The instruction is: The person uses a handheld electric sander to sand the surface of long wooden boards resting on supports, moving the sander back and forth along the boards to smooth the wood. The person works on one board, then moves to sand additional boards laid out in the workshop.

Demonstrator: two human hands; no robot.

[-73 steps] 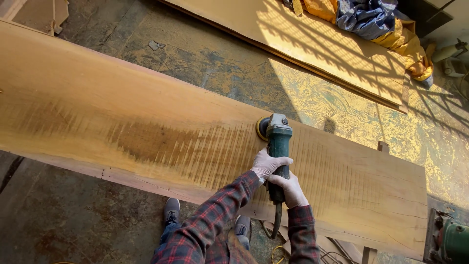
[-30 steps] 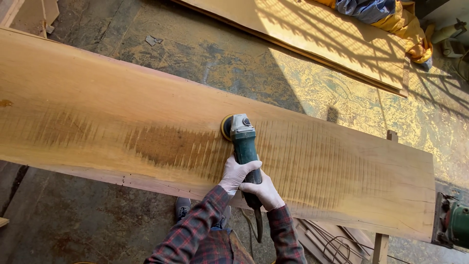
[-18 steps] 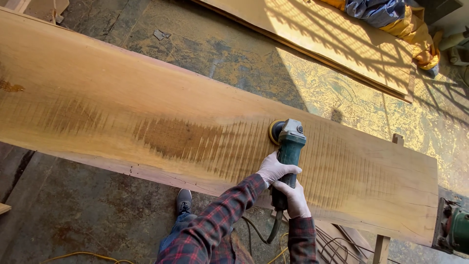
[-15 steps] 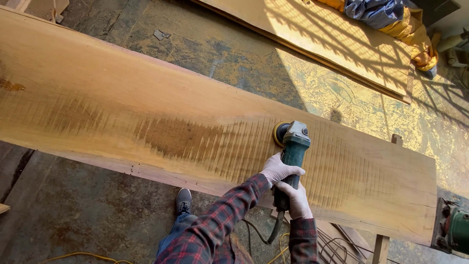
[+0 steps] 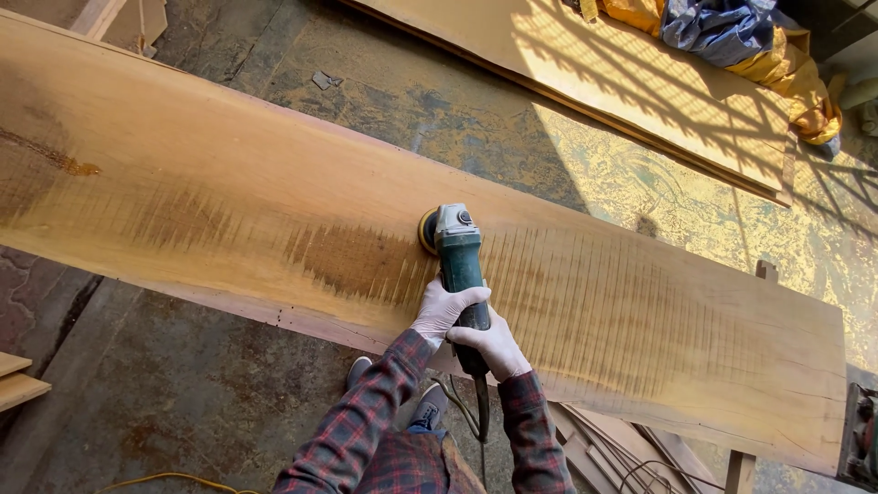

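Observation:
A long wide wooden plank [image 5: 229,174] runs across the view from upper left to lower right, with dark saw ridges along its near half. A green angle grinder [image 5: 456,254] with a sanding disc rests on the plank near its middle. My left hand [image 5: 444,308], in a white glove, grips the grinder's body. Just behind it my right hand [image 5: 494,343], also gloved, holds the rear of the handle where the cord leaves. Both sleeves are red plaid.
A second plank [image 5: 640,82] lies on the concrete floor beyond, with blue and yellow cloth [image 5: 732,37] at the top right. Wood scraps [image 5: 14,380] sit at the left edge. A yellow cord [image 5: 165,478] trails below. A machine [image 5: 860,439] stands at the right edge.
The grinder and both hands have swept back and forth along the plank; since half a second ago they moved left, toward the darker rough patch.

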